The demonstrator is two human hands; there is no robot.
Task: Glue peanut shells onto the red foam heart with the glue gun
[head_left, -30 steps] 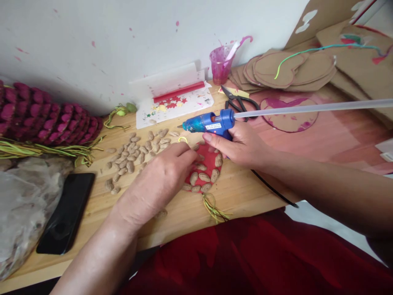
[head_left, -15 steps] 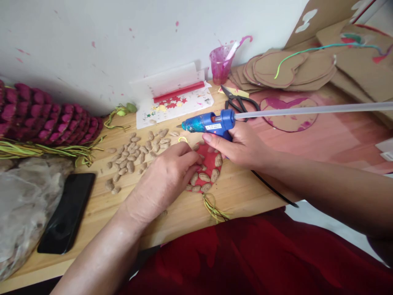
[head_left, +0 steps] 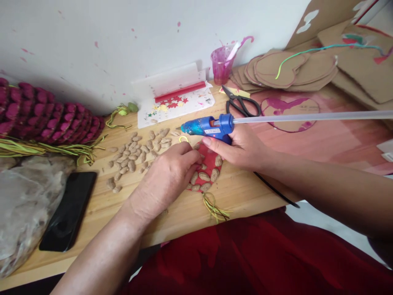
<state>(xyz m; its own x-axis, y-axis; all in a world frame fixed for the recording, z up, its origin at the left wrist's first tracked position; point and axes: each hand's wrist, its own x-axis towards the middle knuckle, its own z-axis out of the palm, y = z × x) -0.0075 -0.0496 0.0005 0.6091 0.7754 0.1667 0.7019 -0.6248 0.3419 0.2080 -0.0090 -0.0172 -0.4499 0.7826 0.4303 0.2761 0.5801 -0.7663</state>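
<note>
My right hand (head_left: pixel 242 149) is wrapped round a blue glue gun (head_left: pixel 207 126), whose nozzle points left and a long clear glue stick (head_left: pixel 307 117) runs out of its back. Below the gun lies a red disc (head_left: pixel 209 162) with peanuts (head_left: pixel 204 176) on it, mostly round its edge. My left hand (head_left: pixel 176 170) bends over the disc's left side, fingertips together and pressed at its surface; what they pinch, if anything, is hidden. A yellow loop (head_left: pixel 183 139) shows above the disc, and a string tassel (head_left: pixel 215 208) hangs below it.
Loose peanuts (head_left: pixel 132 151) lie left of my hands. Further left are a phone (head_left: pixel 68 211), a plastic bag (head_left: pixel 27 209) and stacked magenta pieces (head_left: pixel 46 114). Behind are paper with stars (head_left: pixel 181 112), a pink cup (head_left: pixel 221 67), scissors (head_left: pixel 242 106) and cardboard shapes (head_left: pixel 276 69).
The glue gun has tilted slightly, its glue stick now sitting a little lower on the right. My left hand stays in nearly the same place at the disc.
</note>
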